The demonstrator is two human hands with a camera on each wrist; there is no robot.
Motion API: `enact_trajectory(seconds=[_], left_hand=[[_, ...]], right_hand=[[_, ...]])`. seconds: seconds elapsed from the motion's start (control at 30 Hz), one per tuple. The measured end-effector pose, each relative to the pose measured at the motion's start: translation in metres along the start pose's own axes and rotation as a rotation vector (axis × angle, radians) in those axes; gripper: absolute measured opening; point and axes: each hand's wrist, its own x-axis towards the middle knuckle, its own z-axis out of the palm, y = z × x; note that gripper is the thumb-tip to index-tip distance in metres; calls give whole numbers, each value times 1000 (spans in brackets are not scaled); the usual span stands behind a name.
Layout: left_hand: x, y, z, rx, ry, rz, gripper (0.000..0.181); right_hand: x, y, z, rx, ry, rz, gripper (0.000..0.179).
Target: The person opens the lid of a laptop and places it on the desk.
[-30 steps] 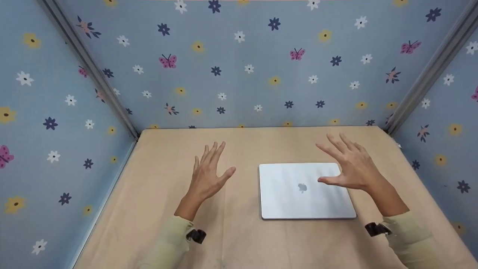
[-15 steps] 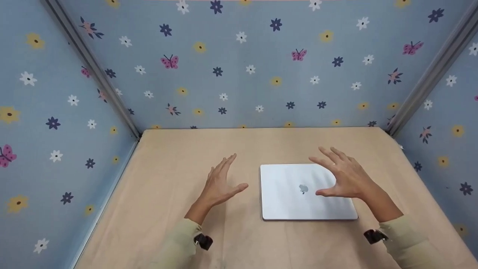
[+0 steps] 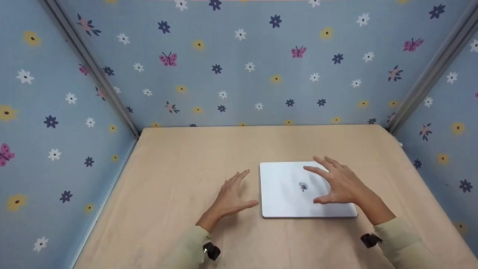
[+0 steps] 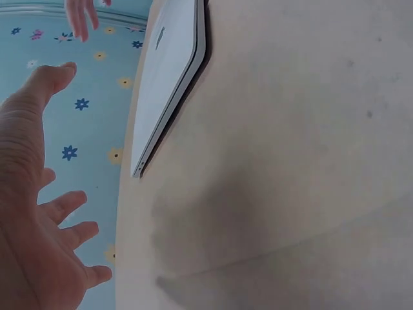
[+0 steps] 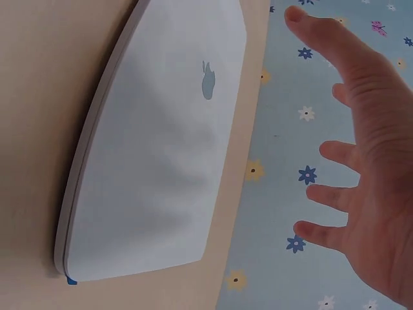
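A silver laptop [image 3: 283, 198] lies closed on the table, its lid up with an apple logo in the middle. My left hand [image 3: 229, 198] hovers just left of the laptop's left edge, thumb and fingers spread apart and holding nothing. Above the right part of the lid is my right hand [image 3: 340, 183], its fingers spread and slightly bent, also holding nothing. In the right wrist view, the hand's shadow falls on the laptop lid [image 5: 148, 148], with a gap between hand and lid. The left wrist view shows the laptop's side edge [image 4: 171, 106] with small ports near one corner.
The table [image 3: 179, 160] has a plain beige covering with faint creases. Blue flowered panels [image 3: 239, 67] rise behind it and at both sides, joined by grey metal posts [image 3: 93, 71]. Each sleeve bears a small black wrist device [image 3: 211, 251].
My left hand has moved right and nearer to me, up to the laptop's left side. My right hand has come slightly left and nearer over the lid. The laptop stays in place.
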Motion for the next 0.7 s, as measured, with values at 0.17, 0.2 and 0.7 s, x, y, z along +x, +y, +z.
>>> enact_trajectory(seconds=[0.17,0.2,0.7], left_hand=[[-2,0,14,-36,-46,-39,108],[-2,0,17,-38,-53,-43,109],[-4,-9,49,23,-103,-62,119]], right_hand=[[-2,-2,8,12,-33,-12,104],[-2,-2,9,13,-40,-12,104],[-8,-4,29,83,-115,11,101]])
